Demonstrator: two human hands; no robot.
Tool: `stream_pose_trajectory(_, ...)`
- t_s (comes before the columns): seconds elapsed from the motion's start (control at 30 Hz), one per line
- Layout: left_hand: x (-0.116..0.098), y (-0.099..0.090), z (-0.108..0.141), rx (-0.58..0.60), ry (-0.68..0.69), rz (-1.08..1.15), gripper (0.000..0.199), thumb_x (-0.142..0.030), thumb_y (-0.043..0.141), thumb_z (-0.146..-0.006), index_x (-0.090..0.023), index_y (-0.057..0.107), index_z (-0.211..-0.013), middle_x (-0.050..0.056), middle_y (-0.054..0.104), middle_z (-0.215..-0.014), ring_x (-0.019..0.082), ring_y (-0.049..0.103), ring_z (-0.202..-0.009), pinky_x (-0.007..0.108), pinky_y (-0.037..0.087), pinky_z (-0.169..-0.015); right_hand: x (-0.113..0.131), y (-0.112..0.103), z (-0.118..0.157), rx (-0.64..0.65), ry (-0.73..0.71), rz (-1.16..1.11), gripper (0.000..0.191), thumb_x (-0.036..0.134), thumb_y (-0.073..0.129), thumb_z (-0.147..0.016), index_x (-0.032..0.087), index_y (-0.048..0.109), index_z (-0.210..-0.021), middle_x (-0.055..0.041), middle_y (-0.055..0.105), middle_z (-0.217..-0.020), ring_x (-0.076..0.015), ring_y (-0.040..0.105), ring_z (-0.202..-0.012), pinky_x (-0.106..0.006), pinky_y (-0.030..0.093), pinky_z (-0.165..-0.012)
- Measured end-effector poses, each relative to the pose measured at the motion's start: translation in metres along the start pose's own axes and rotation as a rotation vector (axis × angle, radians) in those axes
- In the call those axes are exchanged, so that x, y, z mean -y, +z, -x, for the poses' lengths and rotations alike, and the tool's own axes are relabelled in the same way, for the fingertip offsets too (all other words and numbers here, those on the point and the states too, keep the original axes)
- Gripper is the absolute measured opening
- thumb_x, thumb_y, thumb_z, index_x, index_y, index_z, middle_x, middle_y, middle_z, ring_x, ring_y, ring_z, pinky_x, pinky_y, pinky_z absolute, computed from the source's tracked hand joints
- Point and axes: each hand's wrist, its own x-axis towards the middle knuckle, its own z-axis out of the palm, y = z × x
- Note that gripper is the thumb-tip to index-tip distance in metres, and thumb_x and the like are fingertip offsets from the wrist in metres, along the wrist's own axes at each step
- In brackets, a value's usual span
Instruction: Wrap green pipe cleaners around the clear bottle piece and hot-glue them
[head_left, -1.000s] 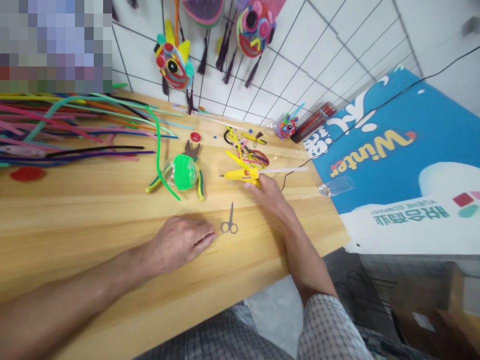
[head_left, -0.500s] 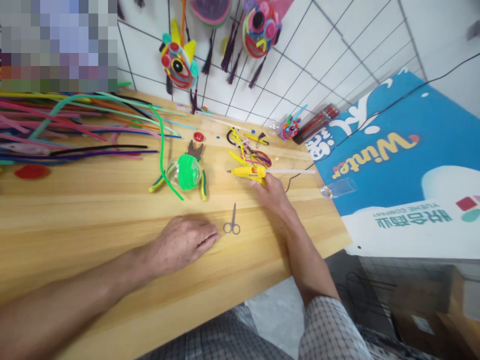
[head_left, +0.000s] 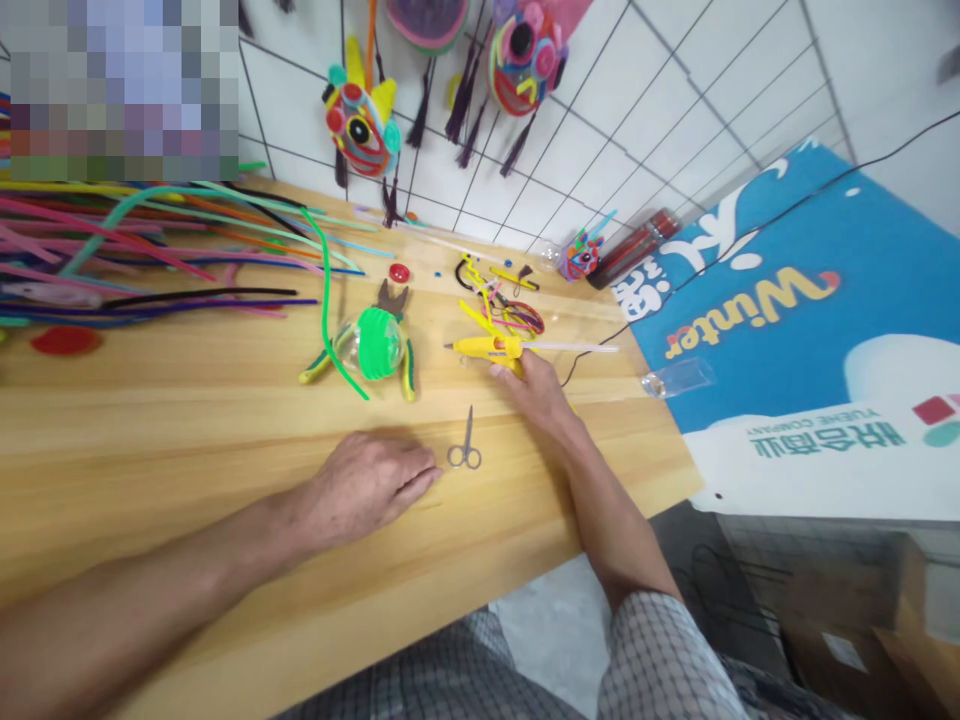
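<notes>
My right hand [head_left: 536, 385] is wrapped around the handle of a yellow hot glue gun [head_left: 491, 347], its nozzle pointing left and a clear glue stick [head_left: 574, 348] sticking out behind. On the tabletop rests my left hand [head_left: 379, 478], palm down, fingers curled together; I see nothing in it. Small metal scissors [head_left: 466, 445] lie just right of its fingertips. Farther up, a clear ball partly wrapped in bright green pipe cleaner [head_left: 380, 345] sits over pliers [head_left: 394, 298] with yellow-green handles. One loose green end [head_left: 325, 290] stands up from the ball.
Many coloured pipe cleaners [head_left: 172, 250] cover the far left, with a red oval piece [head_left: 66, 340] nearby. Yellow scraps and wire [head_left: 499, 305] lie beyond the glue gun. A black cord [head_left: 581, 362] trails right toward a blue sign [head_left: 817, 230]. Decorated masks [head_left: 360, 130] hang on the wall grid.
My right hand has shifted the glue gun slightly left, closer to the green-wrapped ball. My left hand stays in place on the table.
</notes>
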Motion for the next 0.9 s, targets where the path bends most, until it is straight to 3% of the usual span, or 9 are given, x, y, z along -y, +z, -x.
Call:
stream_pose_trajectory(0.1, 0.0, 0.0, 0.0, 0.005, -0.003, -0.003, 0.041, -0.031, 0.045, -0.111, -0.02, 0.068, -0.079, 0.0, 0.073, -0.071, 0.017, 0.069, -0.065, 0.029, 0.045, -0.061, 0.0, 0.001, 0.0, 0.02, -0.027, -0.026, 0.033, 0.051, 0.06, -0.097, 0.02, 0.068, -0.106, -0.0096, 0.075, -0.102, -0.0267, 0.067, -0.094, -0.038, 0.052, -0.085)
stream_pose_trajectory(0.27, 0.0, 0.001, 0.0, 0.012, -0.012, 0.015, 0.038, -0.031, 0.046, -0.111, -0.02, 0.069, -0.082, 0.001, 0.075, -0.074, 0.017, 0.069, -0.067, 0.028, 0.046, -0.062, -0.002, 0.003, -0.001, -0.051, -0.002, -0.005, 0.033, 0.053, 0.061, -0.096, 0.021, 0.068, -0.101, -0.009, 0.075, -0.098, -0.0265, 0.067, -0.09, -0.038, 0.052, -0.083)
stream_pose_trajectory(0.43, 0.0, 0.0, 0.0, 0.026, -0.02, 0.012, 0.039, -0.031, 0.047, -0.11, -0.02, 0.069, -0.08, 0.001, 0.075, -0.073, 0.017, 0.07, -0.067, 0.027, 0.046, -0.063, 0.002, 0.004, 0.002, 0.014, -0.013, -0.07, 0.037, 0.056, 0.062, -0.094, 0.02, 0.069, -0.102, -0.0079, 0.075, -0.098, -0.0254, 0.067, -0.089, -0.038, 0.053, -0.082)
stream_pose_trajectory(0.5, 0.0, -0.001, 0.0, 0.025, -0.019, 0.01, 0.039, -0.031, 0.047, -0.11, -0.02, 0.069, -0.08, 0.001, 0.075, -0.073, 0.017, 0.07, -0.067, 0.027, 0.046, -0.062, 0.001, -0.001, 0.0, -0.045, 0.011, -0.118, 0.04, 0.058, 0.061, -0.093, 0.02, 0.069, -0.106, -0.008, 0.076, -0.101, -0.0262, 0.067, -0.091, -0.038, 0.053, -0.082)
stream_pose_trajectory(0.6, 0.001, 0.0, 0.0, 0.021, -0.012, 0.009, 0.038, -0.03, 0.047, -0.11, -0.021, 0.069, -0.08, 0.0, 0.075, -0.072, 0.016, 0.07, -0.066, 0.028, 0.045, -0.061, -0.008, -0.019, -0.005, -0.2, 0.075, -0.192, 0.046, 0.059, 0.06, -0.091, 0.02, 0.068, -0.114, -0.0077, 0.076, -0.104, -0.0258, 0.067, -0.093, -0.037, 0.053, -0.081)
stream_pose_trajectory(0.8, 0.003, 0.002, 0.002, 0.03, -0.016, 0.007, 0.035, -0.03, 0.049, -0.109, -0.021, 0.071, -0.084, 0.0, 0.074, -0.073, 0.017, 0.071, -0.066, 0.029, 0.044, -0.06, -0.053, -0.075, -0.015, -0.483, 0.237, -0.145, 0.037, 0.054, 0.058, -0.091, 0.021, 0.066, -0.105, -0.0011, 0.067, -0.082, -0.0193, 0.061, -0.073, -0.034, 0.051, -0.074)
stream_pose_trajectory(0.9, 0.003, 0.002, 0.001, 0.042, -0.014, 0.01, 0.035, -0.03, 0.049, -0.109, -0.021, 0.071, -0.084, 0.0, 0.074, -0.073, 0.017, 0.071, -0.067, 0.029, 0.044, -0.061, -0.079, -0.084, -0.021, -0.509, 0.384, -0.075, 0.034, 0.054, 0.059, -0.089, 0.021, 0.065, -0.097, -0.0014, 0.067, -0.08, -0.0205, 0.061, -0.074, -0.036, 0.052, -0.077)
